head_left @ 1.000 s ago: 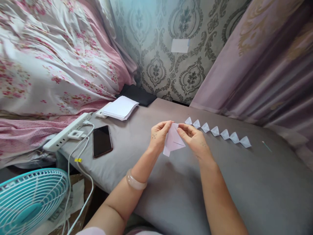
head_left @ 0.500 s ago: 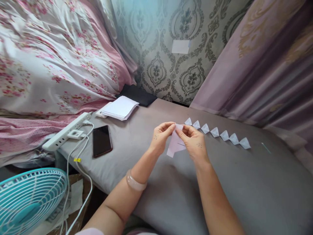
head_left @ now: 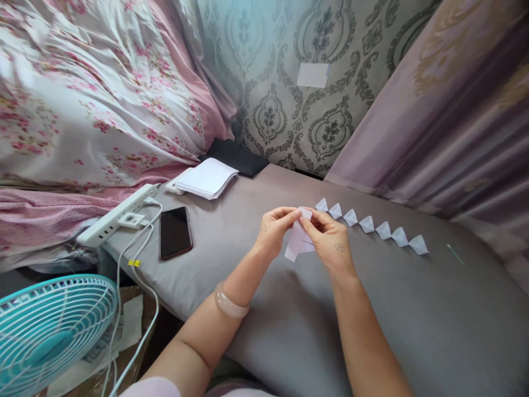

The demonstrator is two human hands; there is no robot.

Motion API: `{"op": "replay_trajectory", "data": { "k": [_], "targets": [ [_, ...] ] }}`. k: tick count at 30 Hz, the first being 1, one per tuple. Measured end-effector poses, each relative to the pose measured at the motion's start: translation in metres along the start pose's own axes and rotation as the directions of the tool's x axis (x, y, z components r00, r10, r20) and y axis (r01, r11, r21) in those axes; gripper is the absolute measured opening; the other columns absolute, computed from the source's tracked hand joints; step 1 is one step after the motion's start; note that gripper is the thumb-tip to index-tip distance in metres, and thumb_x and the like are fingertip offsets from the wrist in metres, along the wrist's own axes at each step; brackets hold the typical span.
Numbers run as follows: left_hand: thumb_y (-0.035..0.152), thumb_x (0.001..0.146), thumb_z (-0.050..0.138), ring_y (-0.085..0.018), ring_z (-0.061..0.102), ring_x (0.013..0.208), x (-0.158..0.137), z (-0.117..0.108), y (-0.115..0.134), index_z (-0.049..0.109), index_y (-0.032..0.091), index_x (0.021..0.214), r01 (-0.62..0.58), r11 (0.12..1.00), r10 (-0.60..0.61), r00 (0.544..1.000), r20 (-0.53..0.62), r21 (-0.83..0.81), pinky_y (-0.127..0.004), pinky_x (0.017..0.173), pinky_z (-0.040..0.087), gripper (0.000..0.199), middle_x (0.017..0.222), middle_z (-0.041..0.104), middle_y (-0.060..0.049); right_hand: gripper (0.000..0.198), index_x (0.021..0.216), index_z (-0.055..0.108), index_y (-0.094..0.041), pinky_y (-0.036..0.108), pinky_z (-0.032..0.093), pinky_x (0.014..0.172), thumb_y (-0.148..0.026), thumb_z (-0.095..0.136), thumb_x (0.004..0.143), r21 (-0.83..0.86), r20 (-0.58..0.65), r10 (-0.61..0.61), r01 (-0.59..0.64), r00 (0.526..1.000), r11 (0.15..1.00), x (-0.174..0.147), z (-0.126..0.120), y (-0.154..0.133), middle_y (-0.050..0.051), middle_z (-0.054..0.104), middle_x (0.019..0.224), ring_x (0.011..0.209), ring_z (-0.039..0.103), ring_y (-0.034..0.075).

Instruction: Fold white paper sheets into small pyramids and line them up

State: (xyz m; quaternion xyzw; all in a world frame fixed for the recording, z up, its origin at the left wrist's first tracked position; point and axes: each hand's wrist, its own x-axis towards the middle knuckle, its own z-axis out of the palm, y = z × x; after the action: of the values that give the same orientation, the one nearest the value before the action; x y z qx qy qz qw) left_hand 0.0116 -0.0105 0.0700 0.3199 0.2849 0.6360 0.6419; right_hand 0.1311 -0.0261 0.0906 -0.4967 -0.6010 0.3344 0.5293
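Note:
Between my two hands is a pale pinkish sheet of paper (head_left: pixel 294 242), folded, with a short dark line on its lower right part. My left hand (head_left: pixel 273 234) pinches its upper left edge between thumb and fingers. On the other side, my right hand (head_left: pixel 330 237) grips the paper with the thumb on top and the fingers behind. The paper is held above the grey cover. Just beyond my right hand, several small folded white paper pieces (head_left: pixel 366 224) stand in a slanting row.
A stack of white paper (head_left: pixel 210 177) lies at the far left by a black flat item (head_left: pixel 237 157). Nearer are a phone (head_left: pixel 176 232), a white power strip (head_left: pixel 118 216) with cables, and a blue fan (head_left: pixel 58 331). A thin greenish stick (head_left: pixel 455 254) lies right on the grey surface (head_left: pixel 397 309).
The view has shifted slightly, so the surroundings sit a little further right. Both hands still hold the folded paper in nearly the same pose.

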Motion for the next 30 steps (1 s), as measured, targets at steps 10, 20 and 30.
{"op": "replay_trajectory", "data": {
  "k": [10,20,30],
  "targets": [
    [0.034,0.056,0.086,-0.008,0.054,0.058,0.0005,0.0021,-0.0014,0.072,0.013,0.07,0.048,0.998,-0.051,0.997,-0.059,-0.045,-0.022,0.057,0.039,0.029,0.064,0.065,-0.001,0.028,0.106,0.072,-0.024,0.028,0.049,0.066,-0.035,0.063,0.082,-0.072,0.023,-0.121,0.122,0.992,0.99,-0.0011,0.0003,-0.0029,-0.001,0.052,0.077,0.069,0.052,0.012],
    [0.031,0.062,0.082,-0.007,0.051,0.059,0.0014,0.0008,-0.0014,0.071,0.015,0.069,-0.027,0.999,0.029,0.995,-0.096,0.02,-0.023,0.06,0.037,0.021,0.064,0.064,0.0,0.029,0.115,0.069,-0.026,0.03,0.049,0.072,-0.029,0.052,0.091,-0.285,0.042,-0.29,0.29,0.956,0.914,-0.0027,0.0046,0.0025,0.001,0.053,0.08,0.074,0.054,0.014],
    [0.032,0.066,0.079,-0.009,0.054,0.065,0.0002,0.0003,-0.0035,0.073,0.015,0.074,-0.112,0.991,0.115,0.992,-0.043,0.074,-0.024,0.067,0.042,0.02,0.07,0.067,-0.002,0.034,0.121,0.066,-0.029,0.036,0.048,0.08,-0.028,0.045,0.094,-0.485,0.086,-0.399,0.388,0.913,0.784,-0.005,0.0025,-0.0009,0.004,0.054,0.081,0.081,0.053,0.018]
  ]
}}
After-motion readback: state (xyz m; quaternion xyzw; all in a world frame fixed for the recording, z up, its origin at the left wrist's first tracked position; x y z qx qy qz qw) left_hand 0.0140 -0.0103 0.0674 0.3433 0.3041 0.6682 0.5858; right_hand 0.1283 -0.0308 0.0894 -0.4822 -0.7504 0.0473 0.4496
